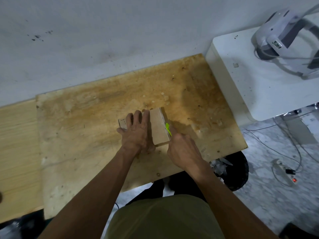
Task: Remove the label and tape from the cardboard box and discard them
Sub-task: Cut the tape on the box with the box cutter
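A small brown cardboard box [159,126] lies on the stained plywood board [96,118]. My left hand [137,131] presses down on its left part with spread fingers, hiding much of the top. My right hand [183,149] sits at the box's right edge and pinches a bright green strip of tape [168,129] that runs along that edge. A black pen mark shows on the box's left end [122,123].
A black waste bin [236,171] holding crumpled scraps stands under the board's right front corner. A white table [255,87] with a white headset [290,44] is at the right. Cables and a power strip [284,173] lie on the floor.
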Action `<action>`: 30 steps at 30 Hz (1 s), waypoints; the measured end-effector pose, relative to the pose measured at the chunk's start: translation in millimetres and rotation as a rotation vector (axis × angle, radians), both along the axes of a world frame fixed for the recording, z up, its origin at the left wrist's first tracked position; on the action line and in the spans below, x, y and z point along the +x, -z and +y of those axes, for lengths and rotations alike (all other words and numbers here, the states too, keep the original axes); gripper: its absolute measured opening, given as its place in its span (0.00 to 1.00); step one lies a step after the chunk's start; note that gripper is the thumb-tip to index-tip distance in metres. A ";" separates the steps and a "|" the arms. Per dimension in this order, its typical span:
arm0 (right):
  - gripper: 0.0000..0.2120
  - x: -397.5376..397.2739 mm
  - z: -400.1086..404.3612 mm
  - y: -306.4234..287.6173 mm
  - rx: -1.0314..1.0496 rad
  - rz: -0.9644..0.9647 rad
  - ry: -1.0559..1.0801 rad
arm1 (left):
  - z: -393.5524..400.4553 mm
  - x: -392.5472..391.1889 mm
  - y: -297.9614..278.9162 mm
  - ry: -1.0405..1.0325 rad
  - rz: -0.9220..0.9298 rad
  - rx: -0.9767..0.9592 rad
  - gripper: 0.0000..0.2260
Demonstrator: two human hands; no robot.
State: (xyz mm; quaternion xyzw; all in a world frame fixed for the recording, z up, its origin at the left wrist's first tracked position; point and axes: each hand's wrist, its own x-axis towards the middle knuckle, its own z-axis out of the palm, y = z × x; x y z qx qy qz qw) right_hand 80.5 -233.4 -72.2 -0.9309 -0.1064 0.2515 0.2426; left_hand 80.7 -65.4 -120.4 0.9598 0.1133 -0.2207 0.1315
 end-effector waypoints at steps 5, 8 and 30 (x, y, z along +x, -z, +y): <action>0.30 -6.4 -6.3 -1.1 0.010 0.000 -0.011 | -0.3 0.2 0.9 -0.007 -0.006 0.002 0.62; 0.31 -8.5 -11.0 -1.3 0.026 0.025 -0.017 | -1.3 0.6 -1.6 -0.018 0.010 0.011 0.62; 0.30 -26.3 -23.2 7.7 0.009 0.042 -0.002 | -2.1 1.6 3.0 -0.009 -0.004 0.017 0.62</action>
